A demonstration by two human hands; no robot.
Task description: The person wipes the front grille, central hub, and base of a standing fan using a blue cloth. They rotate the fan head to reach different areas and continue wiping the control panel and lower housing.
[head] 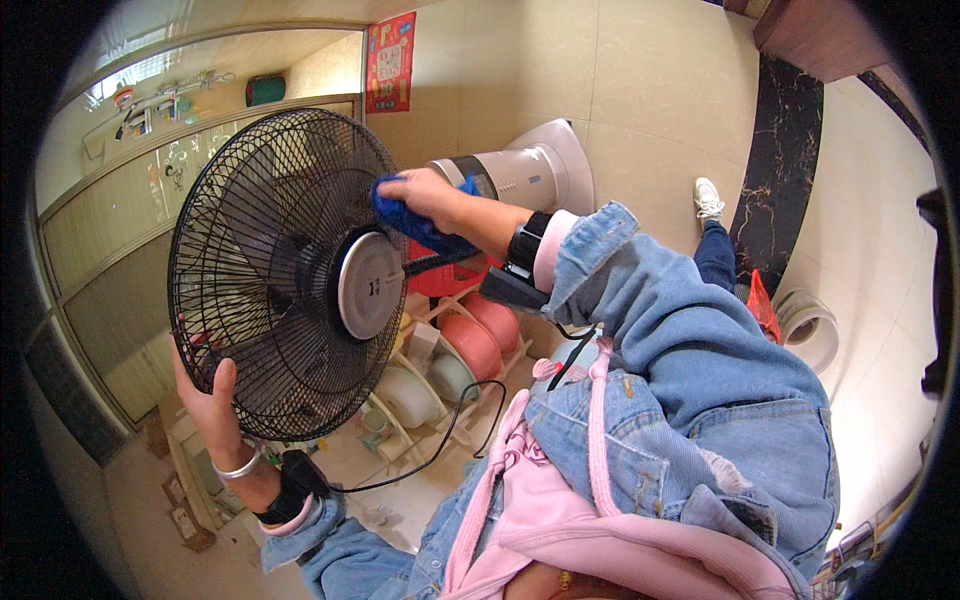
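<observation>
A fan with a black wire guard (281,187) and a round silver centre cap (371,285) stands before me, its dark blades visible through the wires. My left hand (206,397) grips the guard's lower left rim, thumb towards me. In my right hand (427,195) is a bunched blue cloth (416,229), held at the guard's right edge. Behind that hand is a light grey column with a flared base (559,169); its join to the fan head is hidden.
Below the fan, a rack (420,375) holds pink bowls (472,337) and pale dishes. A red object (442,277) is partly hidden. A black cable (442,442) loops from my left wrist. Panelled glass (120,225) borders the left. A white bucket (810,330) stands at right.
</observation>
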